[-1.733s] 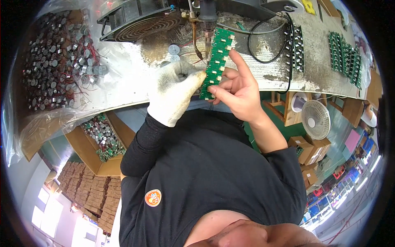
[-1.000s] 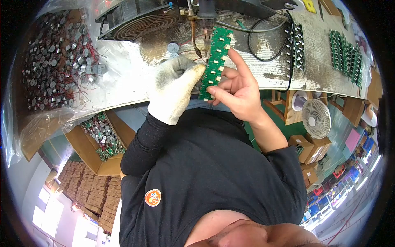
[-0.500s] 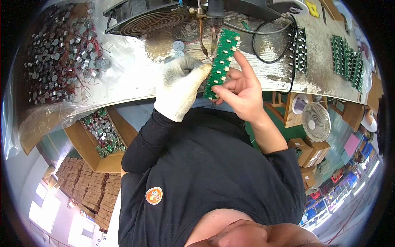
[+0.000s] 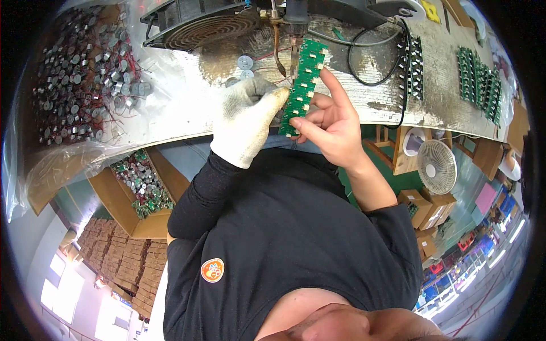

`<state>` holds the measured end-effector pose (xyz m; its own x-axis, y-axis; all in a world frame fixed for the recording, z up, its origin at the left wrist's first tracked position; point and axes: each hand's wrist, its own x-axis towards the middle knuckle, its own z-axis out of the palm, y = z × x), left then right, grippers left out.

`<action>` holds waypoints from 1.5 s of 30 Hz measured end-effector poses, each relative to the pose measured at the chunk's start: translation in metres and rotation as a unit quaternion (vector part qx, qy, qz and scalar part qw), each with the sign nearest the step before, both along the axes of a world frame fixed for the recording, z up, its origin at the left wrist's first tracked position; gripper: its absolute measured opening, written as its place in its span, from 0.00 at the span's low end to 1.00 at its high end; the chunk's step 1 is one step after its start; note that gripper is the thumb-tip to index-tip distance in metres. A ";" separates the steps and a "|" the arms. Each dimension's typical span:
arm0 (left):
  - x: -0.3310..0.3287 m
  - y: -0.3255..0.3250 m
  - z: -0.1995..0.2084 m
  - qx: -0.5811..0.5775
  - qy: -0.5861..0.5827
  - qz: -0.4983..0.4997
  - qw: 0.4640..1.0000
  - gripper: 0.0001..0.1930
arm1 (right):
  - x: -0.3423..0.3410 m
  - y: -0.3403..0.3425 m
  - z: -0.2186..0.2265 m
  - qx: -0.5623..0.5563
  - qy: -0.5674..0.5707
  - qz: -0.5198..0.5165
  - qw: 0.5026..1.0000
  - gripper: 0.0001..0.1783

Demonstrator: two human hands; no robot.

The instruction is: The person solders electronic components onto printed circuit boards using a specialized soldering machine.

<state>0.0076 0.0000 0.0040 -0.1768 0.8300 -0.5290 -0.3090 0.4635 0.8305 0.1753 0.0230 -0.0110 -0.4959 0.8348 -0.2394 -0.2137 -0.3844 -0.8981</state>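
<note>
A long green circuit board [image 4: 304,85] with small white parts along it stands tilted in my bare right hand [image 4: 335,122]. The thumb presses its lower end and the index finger reaches along its right edge. My left hand [image 4: 244,116], in a white glove, is closed in a pinch against the board's left edge. What lies between its fingertips is hidden. A soldering iron [image 4: 296,34] comes down from above to the board's left edge. Beside it hangs a bent brass-coloured tube [image 4: 277,54]. Small round motors [image 4: 245,62] with red wires lie just beyond my left hand.
Many wired motors [image 4: 85,74] are heaped at the left. A black fan [image 4: 207,31] stands at the back. A black cable [image 4: 364,84] loops at the right, near more boards [image 4: 480,82]. Below the table edge sits an open carton [image 4: 122,199].
Both hands and the circuit board have shifted very slightly to the left. Their grips look the same.
</note>
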 end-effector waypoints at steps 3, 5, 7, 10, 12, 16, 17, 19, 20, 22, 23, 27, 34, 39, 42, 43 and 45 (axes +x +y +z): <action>0.001 -0.001 -0.001 -0.011 -0.003 -0.004 1.000 0.08 | 0.001 -0.002 0.000 -0.003 0.000 0.000 1.000 0.48; 0.001 -0.002 -0.001 -0.014 -0.004 -0.009 1.000 0.08 | 0.002 -0.002 0.000 -0.004 0.001 0.002 1.000 0.48; 0.002 -0.001 0.001 -0.019 -0.022 -0.005 1.000 0.07 | 0.003 -0.001 0.002 -0.010 -0.004 -0.001 1.000 0.48; -0.001 -0.001 0.008 0.004 0.039 -0.038 0.999 0.08 | 0.005 0.000 0.002 -0.024 0.000 -0.008 1.000 0.48; -0.007 -0.016 0.004 0.070 0.202 -0.017 0.977 0.10 | 0.006 0.001 0.000 -0.022 0.000 -0.002 1.000 0.48; -0.025 -0.038 0.013 0.127 0.420 -0.080 0.895 0.07 | 0.002 0.003 0.000 -0.017 -0.018 -0.010 1.000 0.48; -0.028 -0.038 0.005 0.197 0.463 -0.117 0.856 0.08 | 0.002 0.005 0.001 -0.029 -0.013 -0.012 0.999 0.48; -0.033 -0.032 0.002 0.230 0.501 -0.153 0.820 0.11 | -0.001 0.006 0.002 -0.014 -0.041 -0.015 0.999 0.48; -0.034 -0.030 -0.006 0.259 0.502 -0.139 0.813 0.13 | -0.001 0.007 0.001 -0.001 -0.052 -0.016 0.998 0.48; -0.036 -0.021 -0.008 0.294 0.529 -0.101 0.790 0.15 | -0.003 0.012 0.003 0.008 -0.077 -0.030 0.997 0.47; -0.041 -0.018 -0.010 0.311 0.536 -0.095 0.780 0.15 | -0.004 0.012 0.000 0.028 -0.079 -0.041 0.996 0.47; -0.068 -0.023 -0.007 0.289 0.544 -0.004 0.787 0.14 | 0.001 0.013 -0.003 0.039 -0.099 -0.045 0.993 0.44; -0.147 -0.040 0.002 0.105 0.661 0.123 0.733 0.15 | -0.002 0.016 -0.003 0.031 -0.074 -0.040 0.996 0.43; -0.156 -0.041 0.011 -0.001 0.663 0.031 0.748 0.16 | -0.004 0.017 -0.001 0.031 -0.071 -0.037 0.996 0.43; -0.150 -0.037 0.011 0.017 0.661 0.047 0.748 0.16 | -0.006 0.017 0.000 0.032 -0.070 -0.037 0.996 0.43; -0.147 -0.035 0.009 0.018 0.660 0.050 0.749 0.16 | -0.006 0.017 0.000 0.031 -0.071 -0.037 0.996 0.43; -0.140 -0.031 0.007 0.002 0.673 0.001 0.740 0.23 | -0.006 0.017 0.001 0.033 -0.074 -0.034 0.996 0.43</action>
<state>-0.1329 -0.0308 0.0112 -0.5421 0.8302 0.1302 0.7982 0.4602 0.3888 0.1698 0.0398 -0.0099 -0.4006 0.8820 -0.2484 -0.1011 -0.3120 -0.9447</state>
